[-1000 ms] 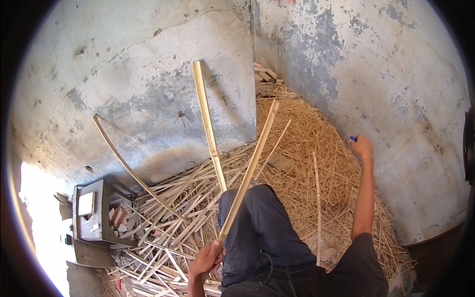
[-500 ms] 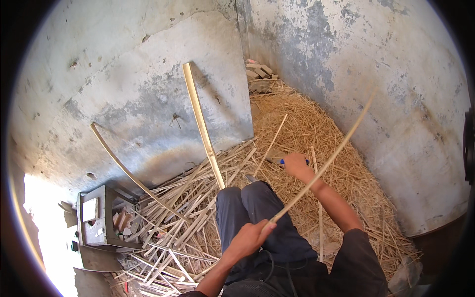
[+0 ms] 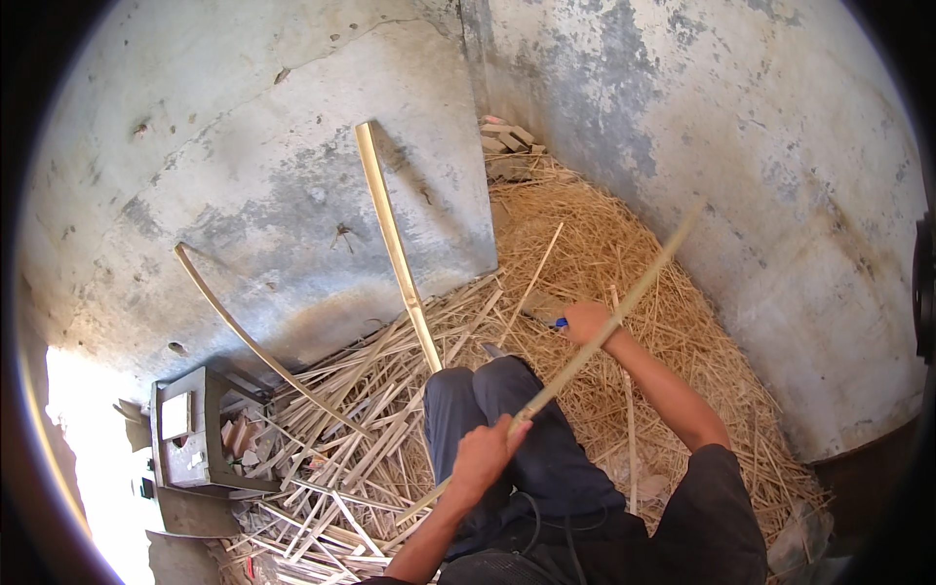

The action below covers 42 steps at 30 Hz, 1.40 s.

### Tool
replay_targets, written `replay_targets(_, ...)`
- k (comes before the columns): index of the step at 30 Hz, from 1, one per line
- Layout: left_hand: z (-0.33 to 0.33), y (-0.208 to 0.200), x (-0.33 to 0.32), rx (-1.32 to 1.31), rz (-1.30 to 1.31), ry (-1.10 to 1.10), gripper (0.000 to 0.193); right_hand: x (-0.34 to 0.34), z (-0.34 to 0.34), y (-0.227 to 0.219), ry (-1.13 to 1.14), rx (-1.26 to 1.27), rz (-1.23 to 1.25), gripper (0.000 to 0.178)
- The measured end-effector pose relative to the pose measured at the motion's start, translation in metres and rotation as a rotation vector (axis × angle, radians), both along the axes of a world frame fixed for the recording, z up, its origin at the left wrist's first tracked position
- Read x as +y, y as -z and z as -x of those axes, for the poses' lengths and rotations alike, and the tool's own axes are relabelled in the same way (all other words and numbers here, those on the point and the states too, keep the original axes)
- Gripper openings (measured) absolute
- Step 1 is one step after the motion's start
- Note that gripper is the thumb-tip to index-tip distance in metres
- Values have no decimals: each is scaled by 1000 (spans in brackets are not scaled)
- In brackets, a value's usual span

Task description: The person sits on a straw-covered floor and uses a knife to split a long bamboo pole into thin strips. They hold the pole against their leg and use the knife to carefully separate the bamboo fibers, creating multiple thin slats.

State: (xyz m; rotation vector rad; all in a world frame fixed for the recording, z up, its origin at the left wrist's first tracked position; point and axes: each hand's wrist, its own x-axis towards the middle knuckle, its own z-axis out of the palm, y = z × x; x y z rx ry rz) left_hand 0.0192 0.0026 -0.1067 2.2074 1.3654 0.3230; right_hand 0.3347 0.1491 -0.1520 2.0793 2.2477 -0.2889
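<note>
My left hand [image 3: 483,458] is closed round a long bamboo strip [image 3: 567,374] above my lap. One end of the strip runs up to the right, blurred by motion; the other sticks out behind my left wrist. My right hand [image 3: 586,322] is closed on a blue-handled tool [image 3: 561,323], beyond my knees. A flat greyish-brown part, perhaps its blade, lies beside the handle but blends into the straw. The strip crosses in front of my right wrist; whether they touch I cannot tell. A grey pointed piece [image 3: 494,350] shows by my knees.
A wide split bamboo length [image 3: 392,234] leans toward the left wall, its lower end by my knees. Another curved strip [image 3: 234,319] stands farther left. Loose strips [image 3: 380,434] and shavings [image 3: 585,244] cover the floor. A wooden stool [image 3: 200,439] lies on its side; bricks [image 3: 509,136] fill the corner.
The bamboo strip has shifted down and left; its far end is lower, and a tail now shows behind my left wrist. My right hand has barely moved and still holds the blue-handled tool.
</note>
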Motion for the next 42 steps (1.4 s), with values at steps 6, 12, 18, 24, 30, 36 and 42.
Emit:
replay_targets(6,68,23,36,-310,166,-100,50,-15,-56,-18,228,-217,367,35)
replay_targets(12,79,-43,12,-909,962,-149,63,-58,-63,-34,491,551,-47,45)
replay_targets(18,66,-46,15,-1076,1085,69,73,-84,-8,-27,516,1311,-422,34)
replay_targets(24,49,-51,20,-988,1040,60,76,-103,63,-71,364,1556,-457,37)
replay_targets(30,43,-51,19,-920,1060,80,74,-114,100,-105,205,1632,-397,45)
replay_targets(36,40,-50,17,-944,1055,109,76,-119,114,-112,151,1690,-435,40)
replay_targets(42,38,-51,19,-936,1050,145,72,-120,121,-120,191,1681,-500,34)
